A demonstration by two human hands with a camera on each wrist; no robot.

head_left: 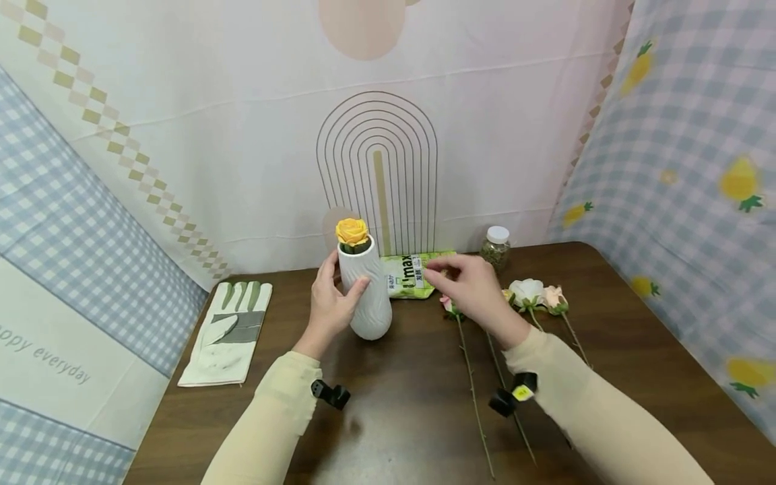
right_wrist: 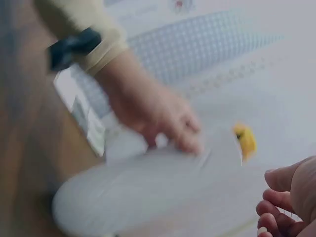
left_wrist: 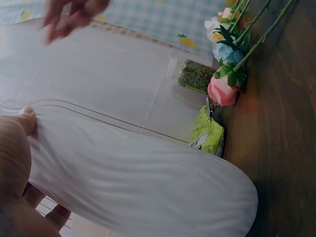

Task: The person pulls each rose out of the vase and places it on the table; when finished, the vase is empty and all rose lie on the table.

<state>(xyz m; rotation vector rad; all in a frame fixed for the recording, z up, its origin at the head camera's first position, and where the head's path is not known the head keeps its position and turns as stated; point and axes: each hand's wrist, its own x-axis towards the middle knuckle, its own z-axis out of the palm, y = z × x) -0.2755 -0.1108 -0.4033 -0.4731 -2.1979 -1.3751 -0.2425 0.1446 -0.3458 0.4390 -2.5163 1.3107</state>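
Observation:
My left hand (head_left: 333,300) grips a white textured vase (head_left: 372,303) around its upper part, thumb on the near side. The vase stands slightly tilted, and a yellow rose (head_left: 351,232) pokes out of its mouth. To the right, my right hand (head_left: 475,288) hangs in the air with fingers loosely bent and nothing visible between them. Beneath and around it lie loose stemmed flowers: a pink rose (left_wrist: 222,91), a blue flower (left_wrist: 227,52), a white flower (head_left: 527,292) and a peach one (head_left: 554,298). My right hand and forearm partly hide them in the head view.
Behind the vase lies a green printed packet (head_left: 409,276). A small jar (head_left: 496,248) with a white lid stands at the back right. White and grey gloves (head_left: 227,333) lie on the left of the brown table (head_left: 388,417). Patterned cloth hangs on several sides.

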